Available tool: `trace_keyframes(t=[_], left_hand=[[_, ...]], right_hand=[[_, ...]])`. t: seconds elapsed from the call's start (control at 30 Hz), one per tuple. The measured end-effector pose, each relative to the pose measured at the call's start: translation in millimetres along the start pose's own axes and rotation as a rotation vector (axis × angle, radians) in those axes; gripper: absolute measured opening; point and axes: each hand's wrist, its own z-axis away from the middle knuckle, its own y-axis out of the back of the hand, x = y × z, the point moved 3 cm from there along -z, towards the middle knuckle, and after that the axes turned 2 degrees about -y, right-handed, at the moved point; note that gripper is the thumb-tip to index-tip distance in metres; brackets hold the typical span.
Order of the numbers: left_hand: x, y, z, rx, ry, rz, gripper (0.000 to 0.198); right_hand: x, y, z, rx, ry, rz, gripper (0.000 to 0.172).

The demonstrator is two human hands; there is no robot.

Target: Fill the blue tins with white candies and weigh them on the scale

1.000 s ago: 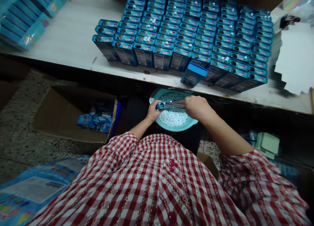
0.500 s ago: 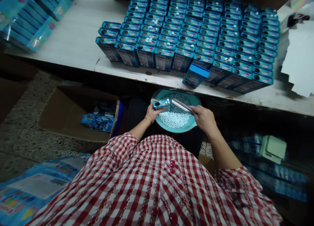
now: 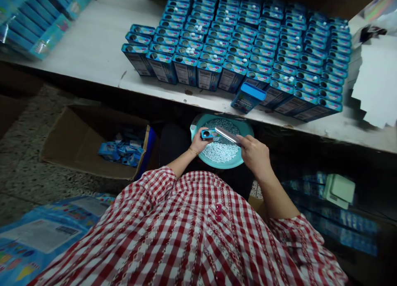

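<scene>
My left hand (image 3: 199,142) is closed around a small blue candy box (image 3: 207,134), its top with a dark round hole turned up. My right hand (image 3: 254,150) grips a shiny metal scoop (image 3: 229,136), slim and tube-like. The scoop's far tip is at the right end of the box top; whether they touch I cannot tell. Both hands are over a turquoise bowl (image 3: 245,158) of small white candies (image 3: 220,152), which sits at my lap.
Rows of similar blue boxes (image 3: 211,67) stand on the white table (image 3: 102,42), some with white candies on top. One box (image 3: 248,98) stands at the table's front edge. A cardboard carton (image 3: 71,141) with blue packets is at left; a pale green scale-like device (image 3: 339,190) is at right.
My left hand has brought the box a little to the right, up to the scoop's tip. White candies seen on the box top before no longer show. The view has shifted slightly.
</scene>
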Motion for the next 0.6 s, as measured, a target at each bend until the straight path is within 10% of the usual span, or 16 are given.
trace_keyframes(t=[0.23,0.6], left_hand=[[51.0,44.5,-3.2,0.157,-0.109,-0.187,0.044],[98.9,220.4,-106.8,0.497,-0.232,-0.283,0.049]], right_hand=[[30.5,-8.9,0.6,0.178,0.025,-0.21,0.035],[52.8,-67.0,8.7,0.245,0.01,-0.459,0.036]])
